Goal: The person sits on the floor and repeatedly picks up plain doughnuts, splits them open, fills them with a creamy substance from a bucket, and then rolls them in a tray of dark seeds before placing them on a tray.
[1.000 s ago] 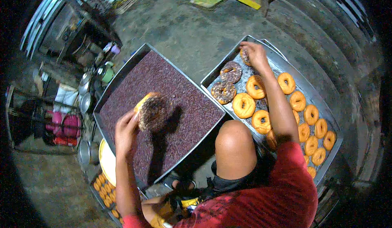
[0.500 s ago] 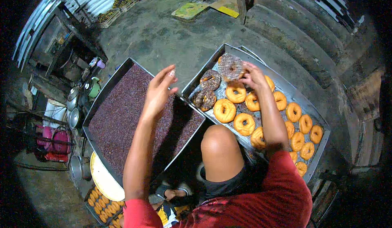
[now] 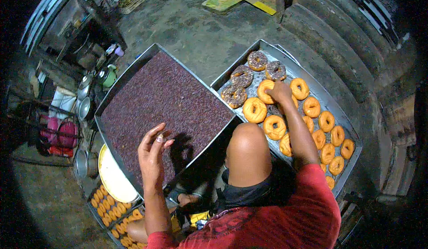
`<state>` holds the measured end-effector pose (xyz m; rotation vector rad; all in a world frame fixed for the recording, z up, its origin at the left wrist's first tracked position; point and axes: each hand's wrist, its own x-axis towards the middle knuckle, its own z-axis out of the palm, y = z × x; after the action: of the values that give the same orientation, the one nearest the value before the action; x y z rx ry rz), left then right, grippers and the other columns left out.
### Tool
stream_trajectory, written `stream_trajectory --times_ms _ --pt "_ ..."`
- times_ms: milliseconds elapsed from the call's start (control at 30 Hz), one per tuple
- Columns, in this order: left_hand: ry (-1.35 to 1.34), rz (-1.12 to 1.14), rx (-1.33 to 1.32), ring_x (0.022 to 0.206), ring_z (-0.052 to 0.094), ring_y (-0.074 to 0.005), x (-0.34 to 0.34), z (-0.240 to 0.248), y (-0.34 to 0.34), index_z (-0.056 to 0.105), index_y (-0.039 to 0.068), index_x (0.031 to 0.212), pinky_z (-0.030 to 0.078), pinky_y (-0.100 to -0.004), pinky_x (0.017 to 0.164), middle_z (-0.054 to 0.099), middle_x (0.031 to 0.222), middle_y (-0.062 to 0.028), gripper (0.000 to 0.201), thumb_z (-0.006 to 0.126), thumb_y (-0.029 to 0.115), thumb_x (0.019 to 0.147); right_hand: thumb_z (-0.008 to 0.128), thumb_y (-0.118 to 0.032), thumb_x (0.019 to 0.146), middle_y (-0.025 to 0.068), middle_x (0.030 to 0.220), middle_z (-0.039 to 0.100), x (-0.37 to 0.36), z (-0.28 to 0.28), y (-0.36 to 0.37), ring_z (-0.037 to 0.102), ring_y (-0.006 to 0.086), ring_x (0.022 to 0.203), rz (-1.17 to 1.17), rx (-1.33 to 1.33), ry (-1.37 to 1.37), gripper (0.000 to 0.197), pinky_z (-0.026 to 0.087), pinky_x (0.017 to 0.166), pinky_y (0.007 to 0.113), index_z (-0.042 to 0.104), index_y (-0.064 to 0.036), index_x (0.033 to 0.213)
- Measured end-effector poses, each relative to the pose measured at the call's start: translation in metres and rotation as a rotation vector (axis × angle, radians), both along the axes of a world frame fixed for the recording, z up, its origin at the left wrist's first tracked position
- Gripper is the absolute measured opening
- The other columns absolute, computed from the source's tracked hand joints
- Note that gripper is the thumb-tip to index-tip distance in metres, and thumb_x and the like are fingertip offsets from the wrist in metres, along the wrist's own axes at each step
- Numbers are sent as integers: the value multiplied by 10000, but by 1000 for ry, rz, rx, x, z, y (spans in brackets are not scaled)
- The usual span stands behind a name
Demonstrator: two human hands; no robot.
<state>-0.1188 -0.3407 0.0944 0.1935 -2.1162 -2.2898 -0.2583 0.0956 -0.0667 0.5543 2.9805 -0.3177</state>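
My right hand reaches down into the metal tray of doughnuts, its fingers closed on the edge of a plain golden doughnut; the fingertips are partly hidden. Just beyond it lie several doughnuts coated in dark sprinkles, one of them a coated doughnut close to the knuckles. Over the near part of a deep metal tray of dark brown sprinkles, my left hand hovers with its fingers apart, holding nothing. A few bits cling to its fingertips.
More plain doughnuts fill the right and near parts of the doughnut tray. A pale yellow round basin and a tray of small doughnuts sit at lower left. Pots line the left side. My bent knee rises between the trays.
My right hand has let go of a coated doughnut at the tray's far end and come nearer, onto a plain one. My left hand has drawn back toward me over the sprinkles.
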Motion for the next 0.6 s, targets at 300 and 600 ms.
stream_trajectory --times_ms 300,600 --pt "42 70 -61 1030 629 -173 27 -7 -14 642 -23 1169 532 -304 874 652 1129 -113 263 575 118 958 762 -247 733 170 846 698 61 46 -83 650 251 751 346 -587 37 378 512 723 402 678 30 975" --pt "-41 -32 799 1240 510 -218 6 -18 17 373 151 1477 423 -444 1024 507 1387 -73 594 469 489 997 698 -130 823 90 1056 656 52 213 -190 637 171 947 578 -1460 251 391 531 848 314 584 21 1166"
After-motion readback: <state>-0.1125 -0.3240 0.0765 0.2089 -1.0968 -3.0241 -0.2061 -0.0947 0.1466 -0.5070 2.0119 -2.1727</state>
